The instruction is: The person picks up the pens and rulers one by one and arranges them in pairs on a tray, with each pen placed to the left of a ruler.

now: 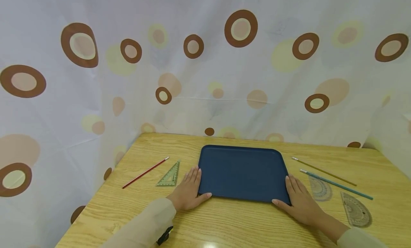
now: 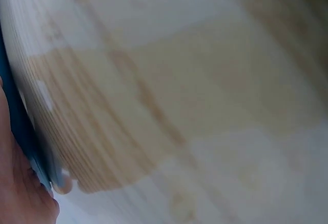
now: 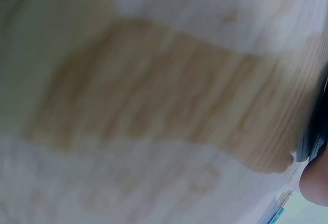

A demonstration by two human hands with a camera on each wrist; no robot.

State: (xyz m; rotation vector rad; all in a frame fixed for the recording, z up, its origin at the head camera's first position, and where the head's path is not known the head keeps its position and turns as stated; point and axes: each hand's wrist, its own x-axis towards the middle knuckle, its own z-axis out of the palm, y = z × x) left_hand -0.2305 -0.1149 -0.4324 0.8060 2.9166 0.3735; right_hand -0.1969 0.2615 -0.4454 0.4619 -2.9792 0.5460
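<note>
Tray [image 1: 242,173] lies on the counter [image 1: 244,226], between the hands. Left hand [image 1: 189,192] and right hand [image 1: 302,203] rest at its near corners, fingers straight along the sides, thumbs spread at the near edge. Wrist views give only slivers of it; the head view shows it whole. Right: near protractor [image 1: 356,210], far protractor [image 1: 321,191], blue pencil [image 1: 337,185] along the latter's edge, brown pencil [image 1: 324,171]. Left: set square [image 1: 165,180], red pencil [image 1: 145,172]. Curtain [image 1: 224,69] behind.
</note>
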